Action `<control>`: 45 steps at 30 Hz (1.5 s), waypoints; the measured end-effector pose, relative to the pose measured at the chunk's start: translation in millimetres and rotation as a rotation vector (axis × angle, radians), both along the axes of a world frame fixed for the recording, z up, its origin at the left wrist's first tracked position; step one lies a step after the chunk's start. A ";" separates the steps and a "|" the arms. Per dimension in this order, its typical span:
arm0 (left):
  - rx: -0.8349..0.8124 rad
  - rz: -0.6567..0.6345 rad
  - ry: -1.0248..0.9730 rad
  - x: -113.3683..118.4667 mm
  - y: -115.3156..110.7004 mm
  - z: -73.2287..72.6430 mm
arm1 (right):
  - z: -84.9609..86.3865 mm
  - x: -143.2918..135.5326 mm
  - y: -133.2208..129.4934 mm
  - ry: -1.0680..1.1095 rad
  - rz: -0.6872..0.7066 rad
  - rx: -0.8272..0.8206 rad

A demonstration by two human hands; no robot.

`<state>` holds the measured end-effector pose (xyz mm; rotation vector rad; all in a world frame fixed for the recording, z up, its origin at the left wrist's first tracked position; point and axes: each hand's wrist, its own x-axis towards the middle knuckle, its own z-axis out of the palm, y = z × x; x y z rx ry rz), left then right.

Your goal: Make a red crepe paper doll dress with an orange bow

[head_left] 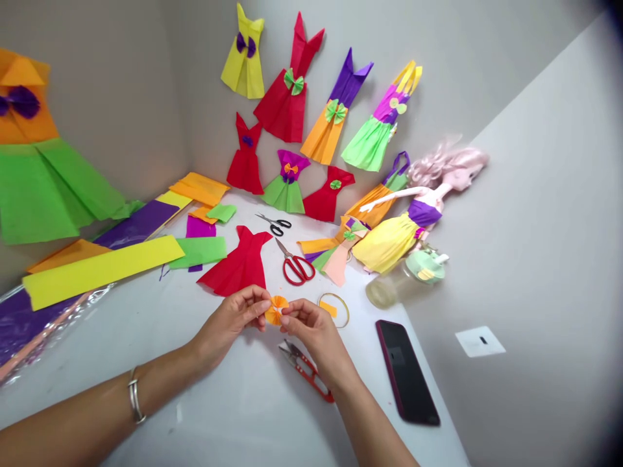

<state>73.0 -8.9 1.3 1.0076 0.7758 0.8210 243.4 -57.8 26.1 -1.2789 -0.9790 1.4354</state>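
Between my two hands is a small orange pleated paper bow point(276, 311), its folds fanned out. My left hand point(243, 310) pinches its left edge, and my right hand point(311, 324) pinches the right edge. Just beyond my left hand lies a red paper dress point(239, 263), flat on the table. Thread snips with red handles point(306, 371) lie under and beside my right wrist. To the right of my right hand sits a thin gold ring-shaped bangle point(347, 312) with an orange paper strip point(328, 309) inside it.
Red-handled scissors point(295, 267) and small black-handled scissors point(276, 226) lie farther back. A phone point(406, 373) rests near the right edge. Beside a lidded jar point(389, 288) leans a doll point(413, 220). Paper strips point(104, 269) cover the left side; paper dresses point(287, 104) hang on the wall.
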 end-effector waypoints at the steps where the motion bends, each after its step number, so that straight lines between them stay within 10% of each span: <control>1: 0.008 0.006 0.004 0.2 0.3 -0.4 | -0.4 -0.5 2.2 0.000 -0.016 0.010; 31: -0.051 -0.086 0.067 0.3 4.9 -13.7 | -22.0 12.3 10.0 0.212 -0.122 -0.069; 40: 0.159 0.084 0.200 -9.0 14.8 -3.9 | -12.0 16.7 5.4 0.015 0.181 -0.120; 45: 0.168 0.037 0.235 -10.1 19.3 -6.4 | -18.1 1.1 2.5 -0.463 0.254 -0.041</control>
